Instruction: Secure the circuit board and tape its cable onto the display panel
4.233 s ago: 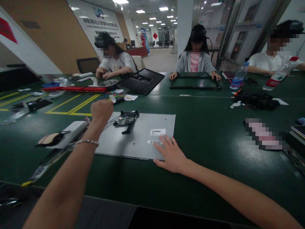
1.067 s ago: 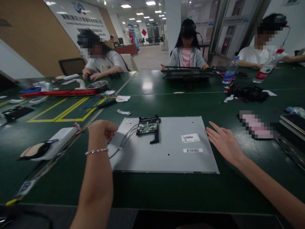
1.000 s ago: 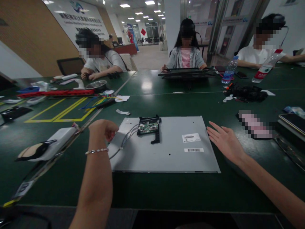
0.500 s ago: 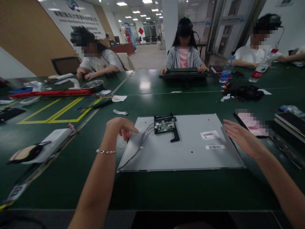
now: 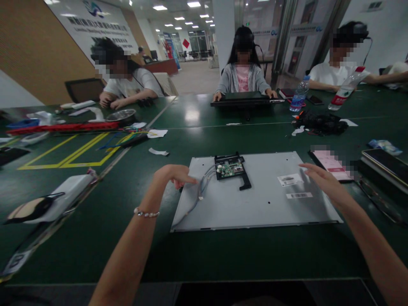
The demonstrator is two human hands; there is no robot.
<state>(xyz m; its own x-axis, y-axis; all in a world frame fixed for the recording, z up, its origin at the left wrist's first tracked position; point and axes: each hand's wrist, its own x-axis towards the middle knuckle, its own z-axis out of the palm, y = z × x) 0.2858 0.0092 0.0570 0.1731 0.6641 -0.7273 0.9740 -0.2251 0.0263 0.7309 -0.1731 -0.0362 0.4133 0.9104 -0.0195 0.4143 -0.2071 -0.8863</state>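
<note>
A flat grey display panel (image 5: 229,208) lies on the green table, its back facing up. On it sits a black bracket with a green circuit board (image 5: 230,168), and grey-blue cables (image 5: 203,187) run down its left side. My left hand (image 5: 179,175) is at the panel's left edge, index finger over the top surface and the other fingers curled at the edge. At the right edge my right hand (image 5: 325,183) has its fingers stretched out, tips over the panel near two white labels (image 5: 290,179). The underside of both hands is hidden.
A phone (image 5: 333,165), glasses (image 5: 378,199) and a dark notebook stack (image 5: 387,165) lie to the right. Two bottles (image 5: 299,94) and a black bundle (image 5: 320,123) are farther back. A white case (image 5: 65,197) lies left. Three people sit opposite, one holding a dark panel (image 5: 247,102).
The display panel has slid to the right with my left hand at its edge. My right hand's fingertips now overlap the panel instead of lying along its edge. The view has shifted slightly.
</note>
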